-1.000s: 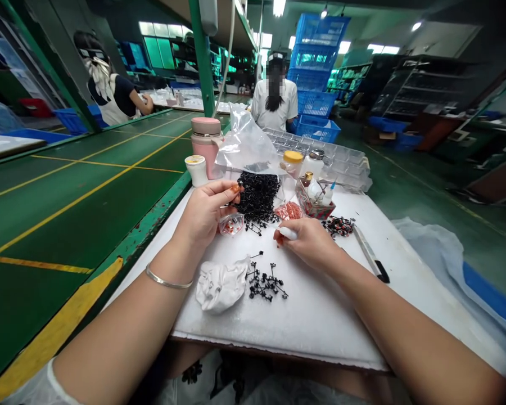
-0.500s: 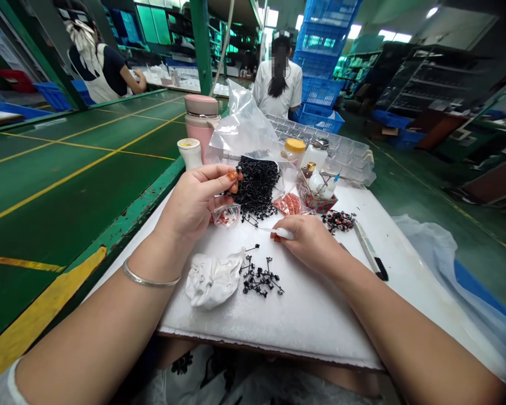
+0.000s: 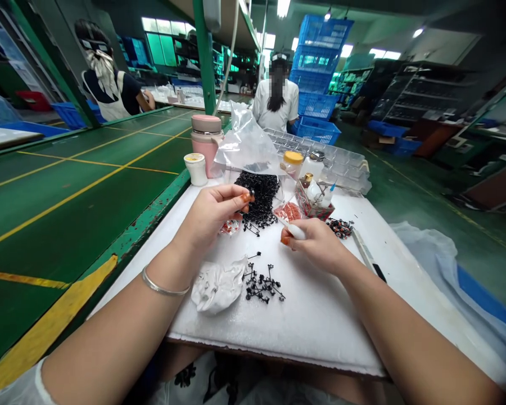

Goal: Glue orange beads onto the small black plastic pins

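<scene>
A: State the finger positions, starting at the centre of the frame.

B: Left hand (image 3: 211, 216): thumb and forefinger are pressed together, pinching a small black part (image 3: 247, 197) at the tips. The remaining fingers are curled in. Right hand (image 3: 316, 242): fingers are closed around a white applicator bottle (image 3: 294, 229), nozzle pointing up and left toward the pinched part. Nozzle and part are close; contact cannot be confirmed.

A: Location of the stock material?

B: A heap of black parts (image 3: 259, 197) lies just behind the left fingertips, at centre frame, under an open clear plastic bag (image 3: 247, 143). A smaller cluster of black parts (image 3: 263, 284) lies below centre, between the two forearms, just right of a crumpled white cloth (image 3: 217, 287).

A: Surrounding items?

B: A small bag of red pieces (image 3: 289, 211) sits just above the right hand. Right of it stands a small basket of bottles (image 3: 314, 202), then a scatter of dark and red beads (image 3: 340, 226). A utility knife (image 3: 369, 256) lies along the right forearm. All rest on a white foam board (image 3: 320, 326).

A: Upper frame?

B: A pink flask (image 3: 206, 140) and a white jar (image 3: 196, 167) stand left of the bag. A green conveyor belt (image 3: 80, 180) fills the left side. One person (image 3: 278, 95) stands at upper centre, another person (image 3: 105, 84) at upper left.
</scene>
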`<state>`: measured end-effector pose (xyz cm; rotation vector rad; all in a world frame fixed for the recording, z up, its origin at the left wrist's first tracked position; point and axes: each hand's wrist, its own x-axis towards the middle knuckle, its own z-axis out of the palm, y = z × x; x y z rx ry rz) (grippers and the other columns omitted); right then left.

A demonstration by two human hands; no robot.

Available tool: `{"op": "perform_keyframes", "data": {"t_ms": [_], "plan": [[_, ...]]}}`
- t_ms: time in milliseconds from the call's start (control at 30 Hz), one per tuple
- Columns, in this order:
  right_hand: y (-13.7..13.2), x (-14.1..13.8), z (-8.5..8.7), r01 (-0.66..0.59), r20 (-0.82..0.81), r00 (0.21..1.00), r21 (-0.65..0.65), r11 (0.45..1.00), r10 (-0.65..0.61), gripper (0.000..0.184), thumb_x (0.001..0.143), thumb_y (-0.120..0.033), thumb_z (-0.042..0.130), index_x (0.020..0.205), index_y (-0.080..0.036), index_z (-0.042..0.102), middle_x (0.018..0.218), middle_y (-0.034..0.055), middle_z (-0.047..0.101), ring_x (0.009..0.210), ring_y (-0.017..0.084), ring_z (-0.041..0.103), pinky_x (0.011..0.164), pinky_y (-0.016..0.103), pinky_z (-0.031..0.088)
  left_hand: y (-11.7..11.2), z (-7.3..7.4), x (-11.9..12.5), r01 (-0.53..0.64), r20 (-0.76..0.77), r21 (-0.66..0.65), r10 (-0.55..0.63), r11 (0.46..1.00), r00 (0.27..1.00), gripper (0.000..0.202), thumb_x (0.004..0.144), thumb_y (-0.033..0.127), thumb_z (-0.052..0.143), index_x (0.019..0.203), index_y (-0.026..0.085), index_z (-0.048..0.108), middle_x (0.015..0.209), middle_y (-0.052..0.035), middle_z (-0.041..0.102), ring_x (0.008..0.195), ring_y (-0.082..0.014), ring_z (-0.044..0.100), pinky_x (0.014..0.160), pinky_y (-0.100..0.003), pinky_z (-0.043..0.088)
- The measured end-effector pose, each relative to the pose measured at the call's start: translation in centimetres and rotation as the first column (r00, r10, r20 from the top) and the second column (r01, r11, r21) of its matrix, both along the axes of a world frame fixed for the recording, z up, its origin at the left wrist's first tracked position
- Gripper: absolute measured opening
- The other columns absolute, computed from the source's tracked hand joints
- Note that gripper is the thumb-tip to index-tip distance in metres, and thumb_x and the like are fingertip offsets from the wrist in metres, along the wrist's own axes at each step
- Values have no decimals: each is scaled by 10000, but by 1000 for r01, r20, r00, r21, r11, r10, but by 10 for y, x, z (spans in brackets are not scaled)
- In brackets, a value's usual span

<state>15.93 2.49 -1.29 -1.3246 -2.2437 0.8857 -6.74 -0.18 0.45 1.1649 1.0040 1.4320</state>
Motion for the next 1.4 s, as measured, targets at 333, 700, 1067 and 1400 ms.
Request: {"op": "perform_keyframes", "data": {"t_ms": [333,700,1067,1400], "plan": [[-15,-2,17,-15,-573,804,-285,958,-158,294,695,-400,780,721,-149,628,572,-32,516,526,88,441,498,237,341,-7,-5,18,223,-291,40,-202,974,935,117,769,264,724,776,151,750,665,-29,676,634,-129,581,616,-248,447],[-22,-5,16,29,-569,810,-205,978,-143,275,721,-411,777,730,-167,651,569,-26,527,533,104,444,516,260,342,-9,-11,23,261,-324,13,-243,965,914,100,777,231,702,804,169,776,703,-35,712,677,-144,623,629,-248,466],[-26,-8,18,64,-526,842,-132,989,-124,261,743,-411,748,717,-171,650,578,-16,539,542,112,455,512,262,353,-12,-8,28,191,-411,27,-164,981,897,113,765,213,683,796,165,780,710,-46,726,679,-162,635,627,-259,482],[-26,-10,15,67,-519,845,-135,989,-128,208,758,-368,715,731,-170,655,575,-18,536,534,111,452,506,260,355,-15,-4,29,160,-500,58,-110,985,859,136,775,220,660,788,160,781,679,-41,720,642,-155,622,579,-242,446]]}}
